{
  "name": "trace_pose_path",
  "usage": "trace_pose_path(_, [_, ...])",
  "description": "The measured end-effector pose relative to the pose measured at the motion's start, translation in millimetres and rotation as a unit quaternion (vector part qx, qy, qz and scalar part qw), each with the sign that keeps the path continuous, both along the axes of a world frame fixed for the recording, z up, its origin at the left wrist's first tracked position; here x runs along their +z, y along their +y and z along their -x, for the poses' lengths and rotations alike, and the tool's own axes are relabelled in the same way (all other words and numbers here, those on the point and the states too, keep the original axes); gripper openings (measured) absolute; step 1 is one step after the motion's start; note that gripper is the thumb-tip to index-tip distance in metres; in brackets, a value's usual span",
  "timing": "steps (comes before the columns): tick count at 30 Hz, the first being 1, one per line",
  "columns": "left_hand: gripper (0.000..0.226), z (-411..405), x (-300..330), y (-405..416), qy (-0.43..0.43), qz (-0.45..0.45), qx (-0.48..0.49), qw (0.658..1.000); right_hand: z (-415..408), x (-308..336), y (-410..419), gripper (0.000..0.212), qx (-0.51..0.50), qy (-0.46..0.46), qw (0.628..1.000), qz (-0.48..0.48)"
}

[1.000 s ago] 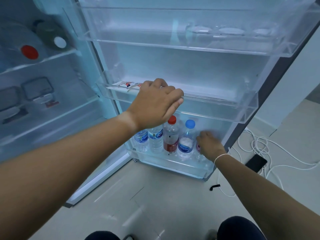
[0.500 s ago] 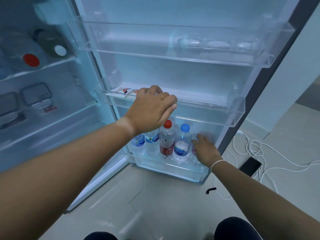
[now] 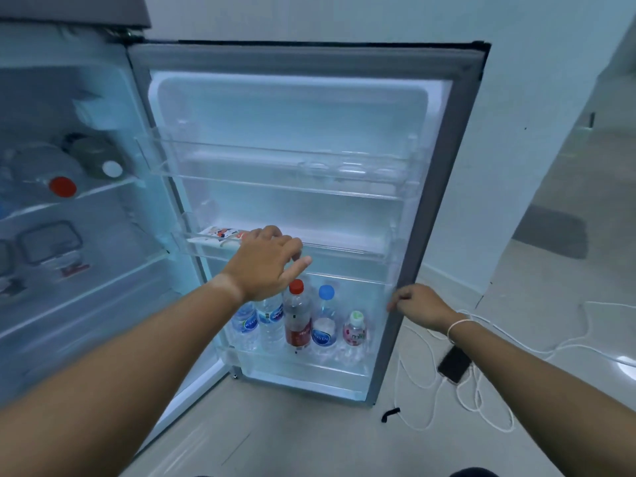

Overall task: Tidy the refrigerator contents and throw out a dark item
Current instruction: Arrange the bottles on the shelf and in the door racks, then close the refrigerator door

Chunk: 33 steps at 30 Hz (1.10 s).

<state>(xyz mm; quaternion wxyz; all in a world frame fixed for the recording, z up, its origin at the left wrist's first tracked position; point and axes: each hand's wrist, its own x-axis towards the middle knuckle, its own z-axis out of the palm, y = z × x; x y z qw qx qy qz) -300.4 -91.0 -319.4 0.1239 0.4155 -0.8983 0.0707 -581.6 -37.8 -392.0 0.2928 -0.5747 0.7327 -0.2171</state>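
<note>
The refrigerator door stands wide open in front of me. Its bottom bin holds several bottles: a red-capped one, a blue-capped water bottle and a small pink bottle. My left hand rests on the front rim of the middle door shelf, fingers loosely bent, holding nothing. A flat packet lies in that shelf just left of the hand. My right hand grips the door's right edge. No dark item inside the fridge is clearly identifiable.
The fridge interior at left holds lying bottles with a red cap and a white cap, plus lidded containers. On the floor to the right lie a dark phone, white cables and a small black piece.
My right hand left the bottles in the bottom bin and took hold of the door's right edge. My head pulled back, so the whole door shows. The left hand stays on the middle shelf.
</note>
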Motion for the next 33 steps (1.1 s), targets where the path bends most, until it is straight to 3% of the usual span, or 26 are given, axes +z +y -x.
trace_pose_path(4, [0.064,0.1,3.5,5.4,-0.005,-0.014,0.006,1.0,31.7,37.0,2.6,0.027,-0.156,-0.046,0.98,0.118])
trace_pose_path(7, [0.063,-0.1,5.9,9.6,-0.003,-0.015,0.016,1.0,39.6,64.6,-3.4,0.025,-0.202,-0.118,0.954,0.187])
trace_pose_path(16, [0.075,-15.1,10.3,29.5,-0.03,-0.051,0.057,0.997,21.9,99.6,-4.9,0.016,-0.217,-0.331,0.891,0.222])
trace_pose_path(20, [0.088,-27.5,11.9,43.8,-0.025,-0.052,0.079,0.995,2.2,99.7,7.9,0.025,-0.189,-0.413,0.858,0.24])
trace_pose_path(29, [0.078,-58.8,19.9,96.9,0.014,-0.091,0.133,0.987,-40.1,77.3,60.9,0.029,-0.182,-0.449,0.832,0.271])
trace_pose_path(33, [0.048,-64.7,20.1,126.7,0.036,-0.134,0.163,0.977,-63.5,75.8,93.1,0.025,-0.139,-0.438,0.849,0.262])
